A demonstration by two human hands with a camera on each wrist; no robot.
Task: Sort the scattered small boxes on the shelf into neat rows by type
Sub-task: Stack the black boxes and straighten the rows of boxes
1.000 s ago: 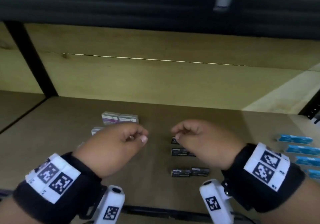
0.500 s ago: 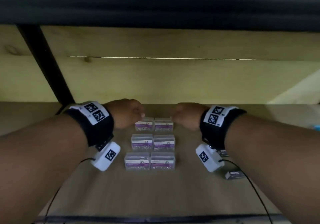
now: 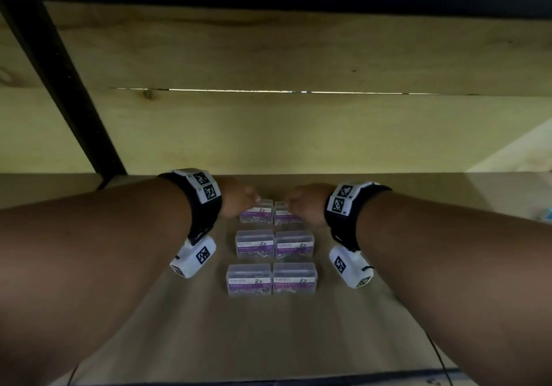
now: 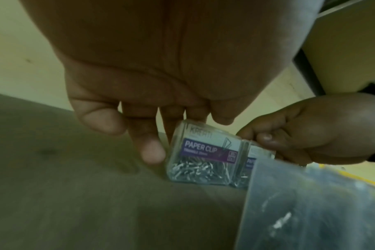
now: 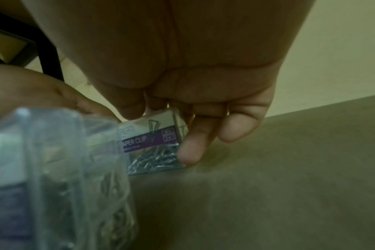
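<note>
Six clear paper clip boxes with purple labels stand on the shelf (image 3: 268, 332) in three rows of two. My left hand (image 3: 239, 203) reaches to the back left box (image 3: 257, 213). Its fingers (image 4: 152, 152) point down along that box's (image 4: 203, 155) outer left side, touching it. My right hand (image 3: 301, 206) mirrors it at the back right box (image 3: 288, 215), with fingers (image 5: 188, 148) against this box's (image 5: 152, 140) right side and the thumb over its top. Both boxes sit on the shelf, side by side and touching. The middle row (image 3: 255, 243) and front row (image 3: 249, 279) lie between my forearms.
A wooden back board (image 3: 268, 134) closes the shelf just behind the hands. A black upright post (image 3: 59, 86) stands at the back left. A blue box (image 3: 546, 215) shows at the right edge. An upper shelf hangs low overhead.
One second ago both hands hovered near me over small dark boxes. Both hands have since reached forward to the back pair of paper clip boxes, staying there since half a second ago.
</note>
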